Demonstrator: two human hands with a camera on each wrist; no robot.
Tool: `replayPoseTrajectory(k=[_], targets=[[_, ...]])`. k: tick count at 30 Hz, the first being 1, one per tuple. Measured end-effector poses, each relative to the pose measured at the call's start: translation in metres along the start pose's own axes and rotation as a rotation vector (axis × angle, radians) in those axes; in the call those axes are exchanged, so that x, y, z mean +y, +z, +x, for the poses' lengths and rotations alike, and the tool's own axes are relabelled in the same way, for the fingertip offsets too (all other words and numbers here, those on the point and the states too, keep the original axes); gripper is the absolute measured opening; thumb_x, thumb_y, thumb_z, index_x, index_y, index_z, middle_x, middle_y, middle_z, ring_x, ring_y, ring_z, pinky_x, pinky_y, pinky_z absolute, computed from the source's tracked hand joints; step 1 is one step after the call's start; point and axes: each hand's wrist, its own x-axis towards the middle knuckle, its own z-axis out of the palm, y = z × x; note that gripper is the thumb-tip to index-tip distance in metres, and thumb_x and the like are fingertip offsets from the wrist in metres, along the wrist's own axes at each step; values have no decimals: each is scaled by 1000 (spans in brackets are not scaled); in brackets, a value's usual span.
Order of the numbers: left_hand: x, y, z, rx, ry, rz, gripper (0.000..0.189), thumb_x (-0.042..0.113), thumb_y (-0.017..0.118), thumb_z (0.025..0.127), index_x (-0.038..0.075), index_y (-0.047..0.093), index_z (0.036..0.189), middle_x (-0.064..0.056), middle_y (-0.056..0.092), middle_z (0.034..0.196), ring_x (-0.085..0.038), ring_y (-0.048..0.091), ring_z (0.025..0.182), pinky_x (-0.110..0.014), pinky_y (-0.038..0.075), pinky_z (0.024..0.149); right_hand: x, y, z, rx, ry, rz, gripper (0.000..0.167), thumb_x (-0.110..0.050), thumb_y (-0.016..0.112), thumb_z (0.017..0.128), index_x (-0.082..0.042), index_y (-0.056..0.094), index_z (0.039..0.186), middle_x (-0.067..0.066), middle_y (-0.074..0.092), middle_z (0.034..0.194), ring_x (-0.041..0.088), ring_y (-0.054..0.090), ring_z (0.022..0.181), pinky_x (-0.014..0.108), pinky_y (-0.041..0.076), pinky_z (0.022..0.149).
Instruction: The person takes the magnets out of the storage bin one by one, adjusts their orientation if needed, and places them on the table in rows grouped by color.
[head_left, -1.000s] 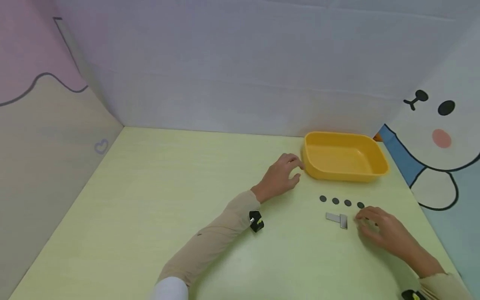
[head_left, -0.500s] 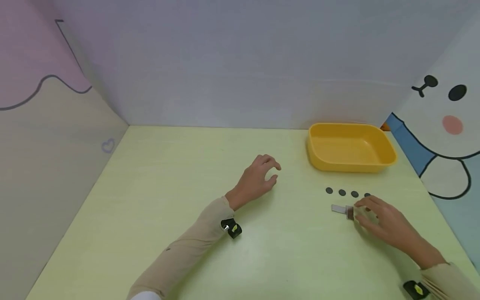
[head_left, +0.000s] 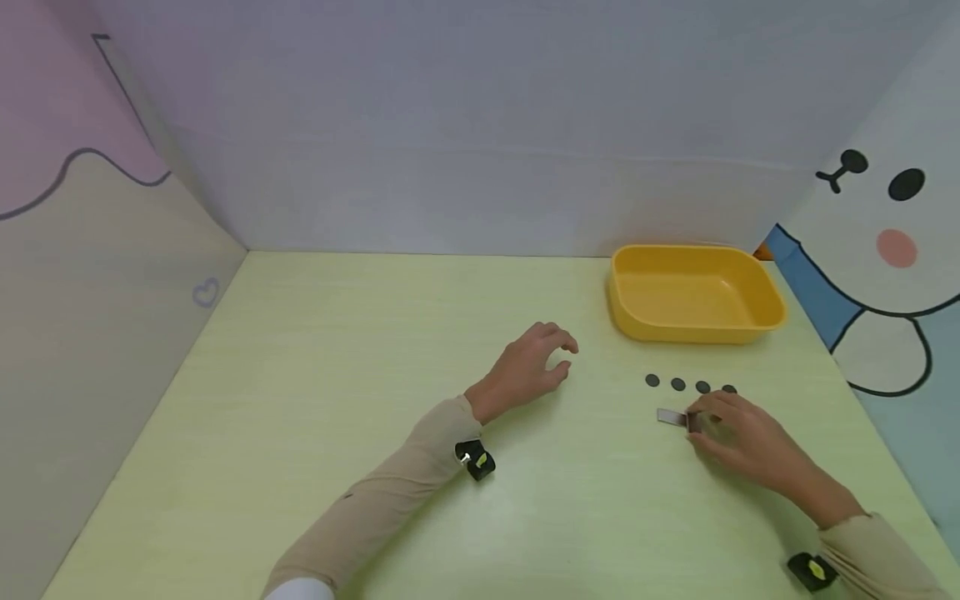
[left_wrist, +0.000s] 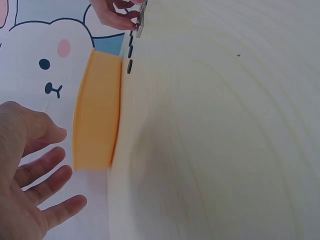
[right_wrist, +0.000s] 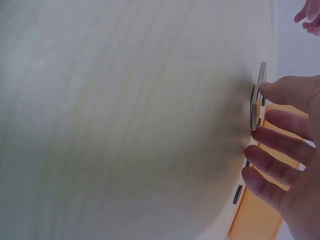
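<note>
Flat grey metal bars lie on the table, a thin bar (head_left: 671, 417) and a wider rectangular bar (head_left: 693, 422) across its right end. My right hand (head_left: 750, 442) pinches the wider bar, thumb on one end and a finger at the other; in the right wrist view the thumb touches this metal bar (right_wrist: 254, 112). Several dark round discs (head_left: 678, 384) form a row just behind the bars, the rightmost partly hidden by my right fingers. My left hand (head_left: 528, 371) hovers over the table left of the bin, fingers loosely curved, holding nothing.
A yellow plastic bin (head_left: 697, 333) stands at the back right of the pale table (head_left: 360, 333), against the rear wall. The right wall (head_left: 862, 250) carries a printed cartoon animal. Side walls bound the table left and right.
My right hand has moved left onto the wider bar and now grips it. My left hand has drawn away from the bin's left side. The head view has shifted slightly.
</note>
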Motion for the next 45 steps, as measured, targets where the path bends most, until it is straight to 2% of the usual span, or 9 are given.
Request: replayPoseTrajectory(k=[7,13,18,21,27,31,35,40,45], targets=[[14,13,10,-71,28,-1,17,13,62,88,11,66,104,3,60,102,-9,51,97,-18,43,74,0,3,0,17,-59,13,25,-10,79,73,-13,67,95,1,61,96,15,54,80,37,48,66],[43,38,23,-247,94,30,16,16,63,89,14,67,105,6,60,99,-7,51,92,-13,39,76,0,4,0,17,-55,56,24,-5,79,71,-11,67,91,1,60,94,8,51,73,25,47,57],[66,64,34,-384,110,93,17,19,62,90,18,68,106,10,59,102,-2,48,92,-12,39,76,0,4,1,42,-90,102,26,0,79,68,-9,67,89,0,61,90,5,52,68,24,47,56],[77,78,40,-433,116,143,17,22,63,90,19,68,105,12,59,99,-1,48,90,-13,40,74,-1,4,1,53,-93,120,26,1,80,67,-9,67,88,-2,61,88,4,53,66,24,47,55],[91,97,47,-435,132,219,5,20,64,90,21,69,91,13,55,80,-2,46,76,-14,38,64,-4,7,0,98,-101,134,26,3,80,64,-8,68,84,-2,62,86,5,55,65,25,49,55],[97,102,51,-426,114,253,13,12,63,89,22,69,82,13,54,73,-1,46,69,-13,39,59,-6,9,1,112,-105,129,25,3,79,63,-9,68,83,-2,62,84,5,55,64,26,49,56],[103,103,52,-419,87,332,18,12,63,88,23,62,74,12,50,70,-2,45,64,-14,39,54,-7,10,5,97,-84,92,25,1,77,63,-13,67,81,-6,60,80,4,54,63,26,48,56],[110,104,50,-413,85,376,16,11,63,89,24,62,80,13,54,72,0,49,66,-14,41,55,-7,10,5,81,-78,57,26,2,75,61,-15,62,76,-10,54,75,4,53,63,27,48,56],[112,102,48,-402,88,402,13,13,62,90,25,65,85,13,58,75,0,52,67,-15,42,54,-8,9,3,78,-77,58,29,8,72,59,-11,66,81,-6,59,81,8,57,63,30,50,57]])
